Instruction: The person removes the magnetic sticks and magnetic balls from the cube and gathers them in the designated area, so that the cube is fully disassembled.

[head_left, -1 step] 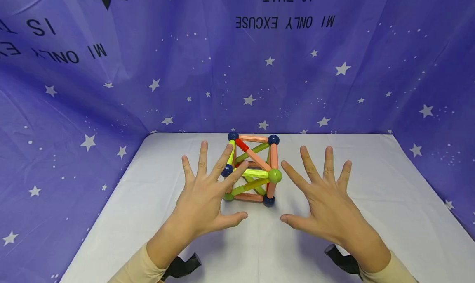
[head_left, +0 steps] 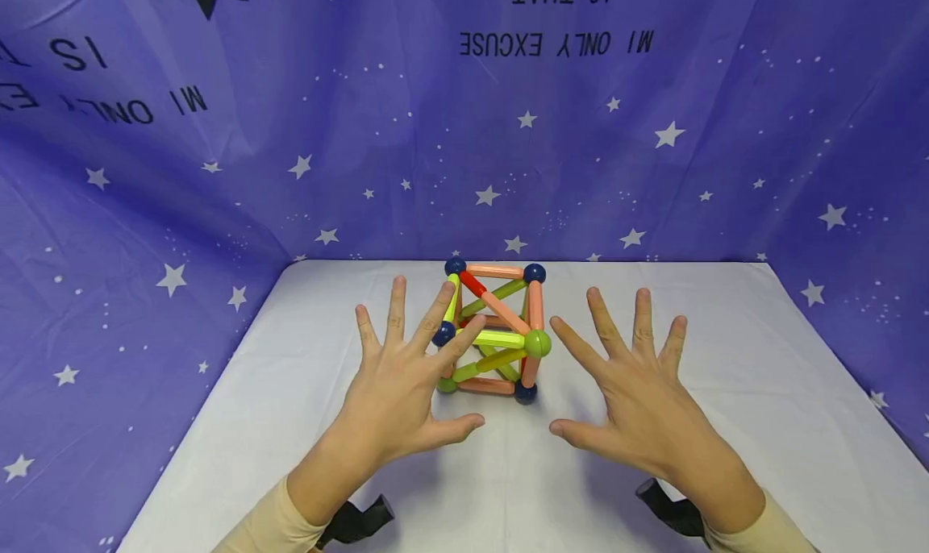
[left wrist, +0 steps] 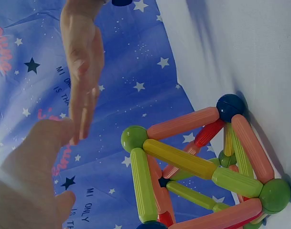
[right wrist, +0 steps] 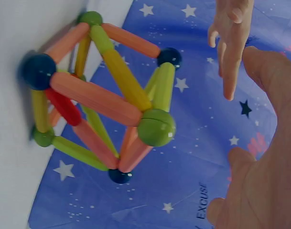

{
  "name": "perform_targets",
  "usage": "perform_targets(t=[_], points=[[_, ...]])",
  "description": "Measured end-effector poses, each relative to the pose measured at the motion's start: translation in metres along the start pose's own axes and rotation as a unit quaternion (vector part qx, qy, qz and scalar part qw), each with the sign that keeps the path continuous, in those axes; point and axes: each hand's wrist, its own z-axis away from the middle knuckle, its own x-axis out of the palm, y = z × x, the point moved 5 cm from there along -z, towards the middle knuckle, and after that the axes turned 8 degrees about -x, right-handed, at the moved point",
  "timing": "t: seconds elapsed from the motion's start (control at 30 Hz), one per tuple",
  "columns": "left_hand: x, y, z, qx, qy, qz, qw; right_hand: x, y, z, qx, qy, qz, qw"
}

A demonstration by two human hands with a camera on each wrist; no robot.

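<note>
A cube-shaped frame of rods and balls (head_left: 501,338) stands on the white tabletop, its rods orange, red, yellow and green, with dark blue and green balls at the corners. Diagonal rods cross its sides. My left hand (head_left: 399,388) is held up with fingers spread, overlapping the cube's left side in the head view. To the right of the cube, my right hand (head_left: 639,392) is likewise spread, palm down and holding nothing. Both wrist views show the cube apart from the hands, with a green ball (left wrist: 134,139) at a near upper corner in the left one.
Purple cloth (head_left: 464,158) printed with stars and upside-down lettering hangs behind and beside the white table (head_left: 740,335). Below each wrist a black strap-like piece (head_left: 363,521) shows near the sleeve.
</note>
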Motion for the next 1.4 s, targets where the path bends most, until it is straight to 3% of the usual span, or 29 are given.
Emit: perform_targets(t=[0.17,0.33,0.47,0.57,0.7,0.87,1.1,1.4], points=[[-0.003,-0.007,-0.014,0.004,0.026,0.003,0.9996,0.003,0.009,-0.012,-0.004,0.013,-0.024,1.000],[-0.005,-0.007,-0.039,0.033,0.065,0.048,0.9962,0.007,0.013,-0.033,-0.013,0.050,-0.109,0.993],[0.003,0.003,-0.052,0.069,0.048,0.082,0.9931,0.015,0.005,-0.048,-0.024,0.086,-0.187,0.978],[0.010,0.007,-0.058,0.080,0.028,0.082,0.9930,0.019,-0.001,-0.059,-0.030,0.113,-0.224,0.968],[0.021,0.005,-0.058,0.073,0.015,0.078,0.9941,0.024,-0.006,-0.067,-0.055,0.124,-0.225,0.965],[0.035,0.006,-0.050,0.080,0.010,0.111,0.9905,0.032,-0.011,-0.062,-0.063,0.126,-0.183,0.973],[0.045,0.006,-0.047,0.075,0.015,0.120,0.9898,0.041,-0.014,-0.059,-0.057,0.180,-0.131,0.973],[0.054,0.005,-0.048,0.067,0.012,0.126,0.9897,0.047,-0.009,-0.058,-0.040,0.208,-0.199,0.957]])
